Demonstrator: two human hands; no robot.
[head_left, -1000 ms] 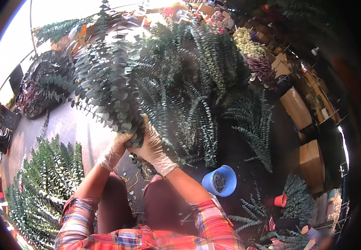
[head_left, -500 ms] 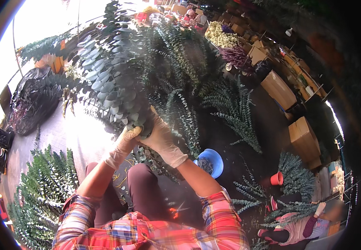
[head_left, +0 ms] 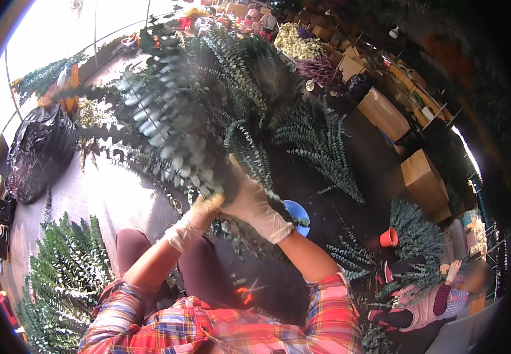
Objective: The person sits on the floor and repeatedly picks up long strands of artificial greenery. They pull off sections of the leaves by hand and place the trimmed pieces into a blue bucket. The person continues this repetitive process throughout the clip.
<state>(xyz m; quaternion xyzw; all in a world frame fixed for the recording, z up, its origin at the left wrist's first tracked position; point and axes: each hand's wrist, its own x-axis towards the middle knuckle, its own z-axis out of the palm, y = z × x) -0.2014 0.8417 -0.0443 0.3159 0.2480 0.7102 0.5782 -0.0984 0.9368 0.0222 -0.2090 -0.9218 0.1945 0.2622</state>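
A bunch of eucalyptus branches [head_left: 170,121] rises in front of me, its leafy tops leaning up and to the left and blurred by motion. My left hand [head_left: 199,217], in a pale glove, wraps the lower part of the bunch. Close beside it, my right hand [head_left: 252,203], gloved too, is closed round the same stems from the right. The stem ends between and below the hands are partly hidden. Orange-handled scissors [head_left: 247,295] lie on the floor by my knees. Behind my right wrist stands a blue bucket [head_left: 298,213], partly covered.
More eucalyptus lies in heaps [head_left: 320,147] ahead and at my left [head_left: 63,277]. A black plastic bag [head_left: 37,153] is at far left. Cardboard boxes [head_left: 423,180] line the right side. A red bucket [head_left: 388,238] stands near a seated co-worker [head_left: 423,304] at lower right.
Both hands have moved right and slightly down with the eucalyptus bunch, which spreads more loosely. The blue bucket is now more covered. The co-worker's hands have shifted up a little.
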